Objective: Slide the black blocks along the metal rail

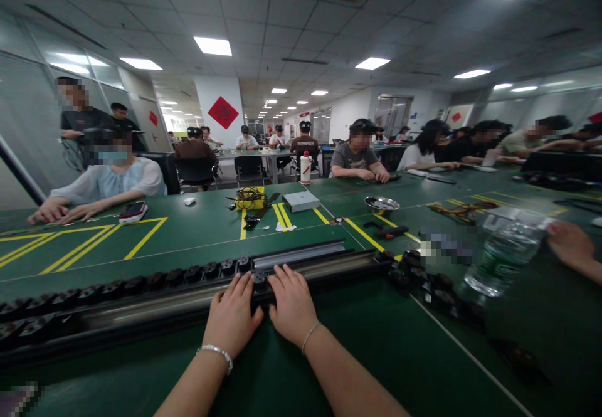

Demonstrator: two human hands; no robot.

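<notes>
A long metal rail [155, 307] lies across the green table [329, 367] in front of me, with a black link chain [141, 282] running along its far edge. My left hand [231, 321] rests on the rail, fingers curled over it near a small black link [258, 277]. My right hand [291, 304] lies beside it, fingers stretched onto the same spot. Both wrists wear thin bracelets. The fingertips of both hands meet at the black link.
More black chain [437, 285] trails off to the right past a clear water bottle [501, 254], held tilted by another person's hand [571, 244]. Farther back stand a yellow box [250, 198], a grey box [301, 200], a metal dish [382, 204] and a phone [133, 211]. Several people sit around.
</notes>
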